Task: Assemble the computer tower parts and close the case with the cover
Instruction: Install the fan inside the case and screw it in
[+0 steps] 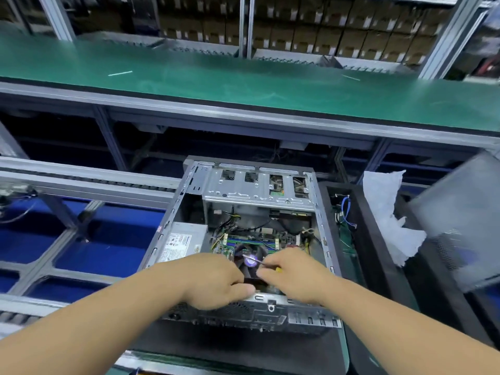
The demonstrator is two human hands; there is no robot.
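Observation:
An open computer tower case [189,201] lies on its side in front of me, with its motherboard, drive cage [257,185] and power supply [180,239] exposed. A round CPU fan [247,259] with a purple centre sits near the case's near end. My left hand [216,280] has its fingers curled down beside the fan; what they hold is hidden. My right hand [292,274] grips a screwdriver [257,260] with a yellow handle, its metal shaft pointing left over the fan. A dark side cover [460,220] leans at the right.
A second black case [378,239] with loose wires lies right of the tower, with a white crumpled sheet [387,212] on it. A green conveyor belt [243,77] runs across behind. Roller rails and blue trays [81,250] are at the left.

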